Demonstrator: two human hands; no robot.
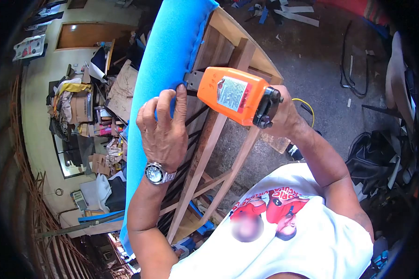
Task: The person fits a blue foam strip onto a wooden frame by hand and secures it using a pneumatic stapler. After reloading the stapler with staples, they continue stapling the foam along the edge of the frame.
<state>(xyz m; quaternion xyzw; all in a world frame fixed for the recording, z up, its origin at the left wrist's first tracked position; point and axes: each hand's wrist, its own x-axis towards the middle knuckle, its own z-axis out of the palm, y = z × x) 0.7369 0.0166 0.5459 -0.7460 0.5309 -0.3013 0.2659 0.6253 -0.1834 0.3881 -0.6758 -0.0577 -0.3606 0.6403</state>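
Note:
My right hand point(284, 114) is wrapped round an orange staple gun point(233, 95), whose metal nose meets the edge of a blue foam sheet point(167, 51). The foam lies along a wooden frame point(214, 139) of slats and beams. Just below the gun's nose, my left hand point(165, 128) rests on the foam with its fingers spread, the fingertips at the foam's edge. It holds no tool, and a metal watch point(156, 173) is on its wrist. Part of my right hand's grip is hidden behind the gun.
Piled boxes and cloths point(79, 102) stand by the wall on the left. A yellow hose point(307, 104) runs from behind my right hand. Scraps point(298, 14) and a black strap point(347, 69) lie on the floor. Black material point(375, 153) is heaped at the right.

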